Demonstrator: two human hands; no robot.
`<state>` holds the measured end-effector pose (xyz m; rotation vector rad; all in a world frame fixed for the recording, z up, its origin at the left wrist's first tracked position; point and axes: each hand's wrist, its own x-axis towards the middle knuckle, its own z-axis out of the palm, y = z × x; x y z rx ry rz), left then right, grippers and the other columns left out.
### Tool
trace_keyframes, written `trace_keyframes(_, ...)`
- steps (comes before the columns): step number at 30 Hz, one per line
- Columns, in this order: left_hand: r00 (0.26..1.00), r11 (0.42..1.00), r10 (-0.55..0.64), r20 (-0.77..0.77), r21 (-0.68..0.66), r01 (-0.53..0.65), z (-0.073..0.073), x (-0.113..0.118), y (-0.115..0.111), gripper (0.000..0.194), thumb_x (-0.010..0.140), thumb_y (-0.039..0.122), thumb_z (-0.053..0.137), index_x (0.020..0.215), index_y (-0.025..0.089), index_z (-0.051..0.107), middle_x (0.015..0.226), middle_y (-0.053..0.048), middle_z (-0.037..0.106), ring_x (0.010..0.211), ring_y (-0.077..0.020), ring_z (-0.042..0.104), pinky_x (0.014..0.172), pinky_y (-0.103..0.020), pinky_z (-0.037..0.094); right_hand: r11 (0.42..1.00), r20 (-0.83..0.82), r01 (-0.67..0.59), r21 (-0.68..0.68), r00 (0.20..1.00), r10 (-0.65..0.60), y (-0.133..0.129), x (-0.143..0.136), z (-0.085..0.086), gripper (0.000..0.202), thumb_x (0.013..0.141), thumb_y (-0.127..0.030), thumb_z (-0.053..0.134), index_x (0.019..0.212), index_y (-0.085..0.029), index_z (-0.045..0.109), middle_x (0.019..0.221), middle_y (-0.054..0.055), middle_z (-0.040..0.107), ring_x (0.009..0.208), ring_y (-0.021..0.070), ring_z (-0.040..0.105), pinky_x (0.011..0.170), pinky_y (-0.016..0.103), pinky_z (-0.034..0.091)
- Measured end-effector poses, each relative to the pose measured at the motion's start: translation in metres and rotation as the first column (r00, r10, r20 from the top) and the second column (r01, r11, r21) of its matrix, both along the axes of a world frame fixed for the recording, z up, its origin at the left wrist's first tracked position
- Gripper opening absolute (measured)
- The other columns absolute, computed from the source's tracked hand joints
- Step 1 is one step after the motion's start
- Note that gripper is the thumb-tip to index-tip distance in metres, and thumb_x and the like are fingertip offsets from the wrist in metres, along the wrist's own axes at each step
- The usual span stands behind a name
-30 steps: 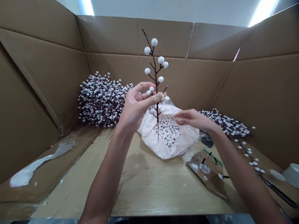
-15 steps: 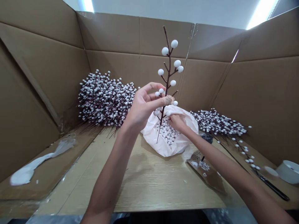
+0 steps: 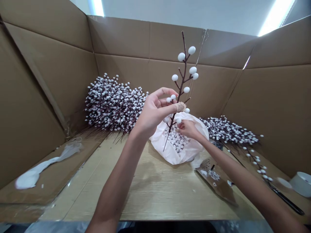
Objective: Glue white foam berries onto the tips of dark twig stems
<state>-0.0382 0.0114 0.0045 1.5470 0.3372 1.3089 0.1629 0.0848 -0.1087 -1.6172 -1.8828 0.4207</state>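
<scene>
Left hand (image 3: 155,111) pinches stem (image 3: 183,77): white berries (image 3: 192,70) on most twigs (image 3: 180,73), some bare. Right hand (image 3: 189,128) in bag (image 3: 171,157), hold unclear. Berried sprays (image 3: 111,103) heaped, tabletop's (image 3: 155,194) far-left corner.

The left hand (image 3: 156,113) covers part of the stem (image 3: 182,83), and the right forearm (image 3: 233,165) partly hides the packet (image 3: 216,183).

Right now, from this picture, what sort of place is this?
Probably a craft workbench: cardboard walls around it, bunches of white-berried stems, and an open plastic bag of loose white berries.
</scene>
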Motion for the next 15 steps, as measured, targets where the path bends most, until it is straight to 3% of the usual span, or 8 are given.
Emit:
trace_keyframes(4, 1.0, 1.0, 0.004, 0.0, -0.013, -0.004, 0.0, 0.001, 0.001, 0.027, 0.063, 0.013, 0.071, 0.084, 0.017, 0.055, 0.069, 0.002, 0.063, 0.068, -0.0122, 0.066, 0.065, -0.023, 0.05, 0.975, -0.218, -0.202, -0.087, 0.959, 0.179, -0.029, 0.011, 0.026, 0.029, 0.086, -0.031, 0.058, 0.111, -0.015, 0.06, 0.087, 0.007, 0.069, 0.079, 0.0153, 0.067, 0.073, 0.03, 0.056)
trace_keyframes(5, 1.0, 1.0, 0.009, -0.004, -0.015, -0.009, -0.001, 0.001, 0.002, 0.027, 0.063, 0.013, 0.071, 0.084, 0.017, 0.055, 0.07, 0.001, 0.063, 0.068, -0.0121, 0.066, 0.064, -0.023, 0.05, 0.939, -0.4, -0.331, -0.099, 0.877, 0.267, -0.038, 0.013, 0.036, 0.031, 0.086, -0.034, 0.06, 0.111, -0.016, 0.062, 0.092, 0.008, 0.069, 0.083, 0.0155, 0.067, 0.077, 0.031, 0.056)
trace_keyframes(7, 1.0, 1.0, 0.02, -0.008, -0.021, -0.02, -0.001, 0.002, 0.002, 0.027, 0.064, 0.014, 0.071, 0.084, 0.017, 0.055, 0.07, 0.002, 0.062, 0.066, -0.0116, 0.065, 0.063, -0.022, 0.049, 0.887, -0.639, -0.461, -0.029, 0.69, 0.339, -0.055, 0.015, 0.055, 0.031, 0.083, -0.037, 0.066, 0.104, -0.016, 0.067, 0.092, 0.008, 0.069, 0.085, 0.0146, 0.066, 0.082, 0.031, 0.055)
trace_keyframes(9, 1.0, 0.999, 0.02, -0.003, -0.028, -0.02, -0.002, 0.004, 0.002, 0.027, 0.064, 0.014, 0.072, 0.083, 0.017, 0.054, 0.069, 0.002, 0.061, 0.064, -0.01, 0.063, 0.061, -0.021, 0.048, 0.873, -0.73, -0.483, 0.07, 0.572, 0.375, -0.07, 0.014, 0.07, 0.029, 0.08, -0.038, 0.07, 0.099, -0.016, 0.071, 0.088, 0.006, 0.069, 0.081, 0.0126, 0.065, 0.081, 0.028, 0.055)
trace_keyframes(11, 1.0, 0.999, 0.002, 0.008, -0.036, -0.002, -0.002, 0.006, 0.002, 0.027, 0.063, 0.012, 0.073, 0.082, 0.017, 0.054, 0.068, 0.003, 0.06, 0.061, -0.0078, 0.06, 0.059, -0.019, 0.046, 0.873, -0.77, -0.467, 0.142, 0.502, 0.394, -0.081, 0.011, 0.08, 0.024, 0.079, -0.035, 0.071, 0.094, -0.016, 0.072, 0.084, 0.005, 0.069, 0.077, 0.0113, 0.065, 0.077, 0.025, 0.056)
trace_keyframes(15, 0.999, 0.996, -0.047, 0.01, -0.072, 0.047, -0.004, 0.011, 0.0, 0.03, 0.061, 0.012, 0.075, 0.082, 0.018, 0.054, 0.067, 0.004, 0.06, 0.059, -0.0069, 0.059, 0.058, -0.018, 0.045, 0.825, -0.834, -0.512, 0.238, 0.328, 0.444, -0.091, 0.004, 0.086, 0.017, 0.08, -0.027, 0.07, 0.094, -0.016, 0.07, 0.084, 0.004, 0.07, 0.075, 0.0111, 0.066, 0.072, 0.022, 0.058)
